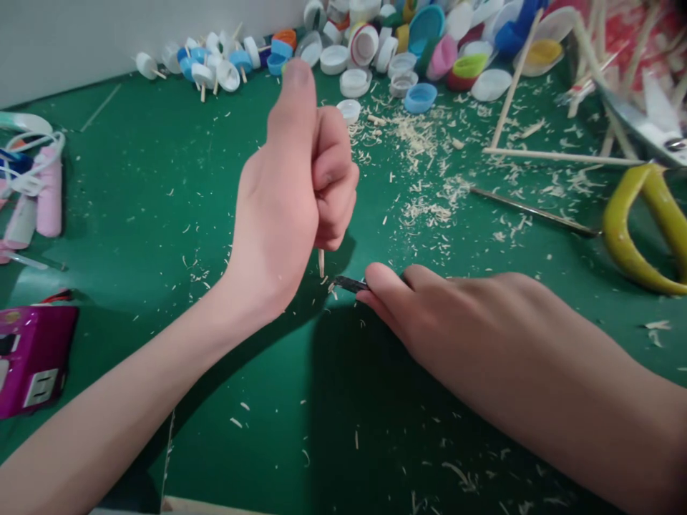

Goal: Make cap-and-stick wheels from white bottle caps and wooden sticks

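Note:
My left hand (300,172) is closed, thumb pointing up, around a thin wooden stick (321,263). Only the stick's lower end shows below the fist; the rest is hidden in the fingers. Just to the right, my right hand (429,307) pinches a small dark blade (350,285), palm down near the green table. The blade's tip points left toward the stick's end, with a small gap between them. Pale curled wood shavings (426,211) cling near the tip and lie scattered over the green surface (134,179).
Many coloured bottle caps (354,82) are heaped at the back, some pierced by sticks (209,64). Yellow-handled scissors (633,222), a thin metal rod (531,210) and loose wooden sticks (558,155) lie right. Pink glue gun parts (49,189) and a magenta power socket (40,357) stand left.

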A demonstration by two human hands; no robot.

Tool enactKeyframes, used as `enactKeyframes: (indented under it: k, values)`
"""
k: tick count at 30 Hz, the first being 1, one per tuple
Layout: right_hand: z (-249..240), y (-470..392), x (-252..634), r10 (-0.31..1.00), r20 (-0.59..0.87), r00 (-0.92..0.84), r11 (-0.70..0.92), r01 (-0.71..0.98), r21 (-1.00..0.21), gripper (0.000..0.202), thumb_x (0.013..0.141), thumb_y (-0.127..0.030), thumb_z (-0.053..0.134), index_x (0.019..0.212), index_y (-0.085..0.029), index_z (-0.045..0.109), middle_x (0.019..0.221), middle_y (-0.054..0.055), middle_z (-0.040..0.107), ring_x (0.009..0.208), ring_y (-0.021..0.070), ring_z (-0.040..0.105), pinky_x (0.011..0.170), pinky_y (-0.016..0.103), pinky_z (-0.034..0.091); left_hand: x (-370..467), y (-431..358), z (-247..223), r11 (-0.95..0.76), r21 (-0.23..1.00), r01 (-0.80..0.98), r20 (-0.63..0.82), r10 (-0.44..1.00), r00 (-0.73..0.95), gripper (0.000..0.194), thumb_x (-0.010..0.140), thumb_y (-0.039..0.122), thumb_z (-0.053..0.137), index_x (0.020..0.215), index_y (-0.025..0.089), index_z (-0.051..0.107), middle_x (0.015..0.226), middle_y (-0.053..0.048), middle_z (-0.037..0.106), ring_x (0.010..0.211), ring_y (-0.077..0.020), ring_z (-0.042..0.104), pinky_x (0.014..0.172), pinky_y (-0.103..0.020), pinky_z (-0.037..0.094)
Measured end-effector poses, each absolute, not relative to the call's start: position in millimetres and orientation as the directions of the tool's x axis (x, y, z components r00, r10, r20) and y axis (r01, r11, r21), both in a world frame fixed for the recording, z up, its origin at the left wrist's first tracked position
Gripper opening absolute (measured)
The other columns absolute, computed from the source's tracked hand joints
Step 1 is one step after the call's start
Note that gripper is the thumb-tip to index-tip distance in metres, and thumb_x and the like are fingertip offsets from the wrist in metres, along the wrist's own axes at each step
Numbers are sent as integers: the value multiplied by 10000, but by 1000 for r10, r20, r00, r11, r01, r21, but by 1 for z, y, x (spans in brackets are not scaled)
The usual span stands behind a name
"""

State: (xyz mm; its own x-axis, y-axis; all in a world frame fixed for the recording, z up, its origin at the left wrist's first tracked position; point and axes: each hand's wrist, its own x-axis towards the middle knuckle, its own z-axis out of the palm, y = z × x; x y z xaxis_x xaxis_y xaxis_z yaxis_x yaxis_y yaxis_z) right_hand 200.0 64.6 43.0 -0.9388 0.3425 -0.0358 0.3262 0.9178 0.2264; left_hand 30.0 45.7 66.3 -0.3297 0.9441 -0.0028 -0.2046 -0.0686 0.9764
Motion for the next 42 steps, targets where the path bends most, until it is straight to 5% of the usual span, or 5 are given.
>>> enactKeyframes:
  k: [6,16,28,34,42]
  values:
    - [41,66,196,324,18,-946,920,319,226,196,851,-113,526,1033,-186,542,627,-44,410,404,144,452,474,284,69,29,47,61,-99,984,-145,37,924,-381,563,1058,485,443,592,217,274,542,32,193,449,-80,237,411,-280,228]
    - [48,65,182,411,-20,-911,884,393,253,163,838,-78,504,914,-222,491,603,-45,397,395,143,438,449,267,87,29,45,64,-72,992,-99,24,910,-415,502,1095,310,271,606,204,227,565,24,168,467,-64,186,415,-231,207]
    - [44,61,178,402,-41,-915,886,378,268,255,804,2,430,913,-213,512,601,-37,394,397,128,438,443,253,73,31,42,65,-87,992,-95,42,916,-398,504,1100,271,239,600,209,237,573,25,166,487,-66,192,434,-254,227]
    - [47,65,181,363,-43,-931,907,343,246,250,802,-4,441,918,-217,500,605,-38,403,413,146,481,450,258,106,31,44,62,-104,988,-115,45,903,-427,513,1075,313,378,598,214,217,563,29,137,480,-81,162,409,-266,188]
    - [46,62,181,351,53,-935,899,352,262,287,750,30,420,895,-209,486,598,-43,404,400,142,488,455,247,116,35,40,63,-92,993,-75,48,890,-453,490,1093,331,277,622,213,215,595,24,150,511,-111,160,453,-308,188]
